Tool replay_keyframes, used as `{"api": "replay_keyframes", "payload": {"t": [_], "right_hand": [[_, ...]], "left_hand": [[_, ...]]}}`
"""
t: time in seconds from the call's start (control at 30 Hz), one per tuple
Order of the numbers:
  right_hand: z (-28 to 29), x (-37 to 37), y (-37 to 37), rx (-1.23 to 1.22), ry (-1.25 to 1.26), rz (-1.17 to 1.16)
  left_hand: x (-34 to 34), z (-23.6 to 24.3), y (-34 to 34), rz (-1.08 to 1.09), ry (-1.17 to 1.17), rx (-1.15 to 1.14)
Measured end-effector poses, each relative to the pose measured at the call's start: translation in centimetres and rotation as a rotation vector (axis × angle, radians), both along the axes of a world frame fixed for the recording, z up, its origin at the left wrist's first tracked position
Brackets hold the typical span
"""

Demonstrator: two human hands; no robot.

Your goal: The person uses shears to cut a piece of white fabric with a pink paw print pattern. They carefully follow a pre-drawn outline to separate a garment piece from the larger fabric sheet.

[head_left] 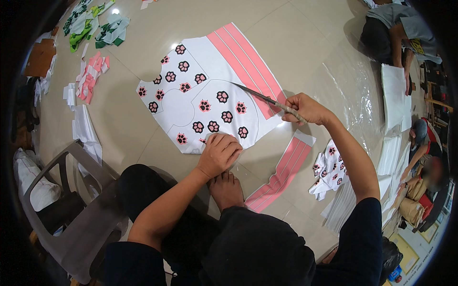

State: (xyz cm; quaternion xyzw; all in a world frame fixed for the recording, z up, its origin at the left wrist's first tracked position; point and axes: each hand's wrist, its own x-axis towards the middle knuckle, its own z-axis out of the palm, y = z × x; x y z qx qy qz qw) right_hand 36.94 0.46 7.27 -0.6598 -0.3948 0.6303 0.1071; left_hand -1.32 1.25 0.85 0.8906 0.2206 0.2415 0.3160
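A white fabric sheet (pixel 224 90) printed with pink and black paw prints and a pink striped band lies flat on the tiled floor, thin outlines marking pattern pieces on it. In my right hand (pixel 308 109) is a pair of scissors (pixel 260 96), its handle wrapped in something tan. The blades look together and point left, over the sheet between the band and a curved outline. My left hand (pixel 220 155) rests on the sheet's near edge with fingers curled; whether it pinches the cloth is hidden. Just below it is my bare foot (pixel 226 189).
A pink striped strip (pixel 286 171) and a paw-print piece (pixel 331 169) lie at right. Pink scraps (pixel 93 74) and green scraps (pixel 90 26) sit at far left. A grey plastic chair (pixel 86 224) stands near left. Other people (pixel 400 33) work at right beside white sheets (pixel 393 95).
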Motion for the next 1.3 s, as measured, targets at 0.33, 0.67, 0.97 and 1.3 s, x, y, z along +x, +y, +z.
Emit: {"api": "replay_keyframes", "payload": {"t": [0.33, 0.67, 0.97, 1.3], "right_hand": [[0.2, 0.3, 0.9, -0.016, -0.004, 0.023], [0.6, -0.4, 2.6, -0.022, 0.006, 0.046], [0.3, -0.2, 2.9, -0.034, 0.007, 0.059], [0.2, 0.5, 3.3, -0.023, 0.016, 0.082]], "left_hand": [[-0.1, 0.0, 0.0, -0.003, 0.008, -0.002], [-0.1, 0.0, 0.0, 0.001, -0.004, -0.006], [0.0, 0.3, 0.1, 0.004, -0.008, -0.001], [0.1, 0.0, -0.1, 0.000, -0.024, -0.032]]}}
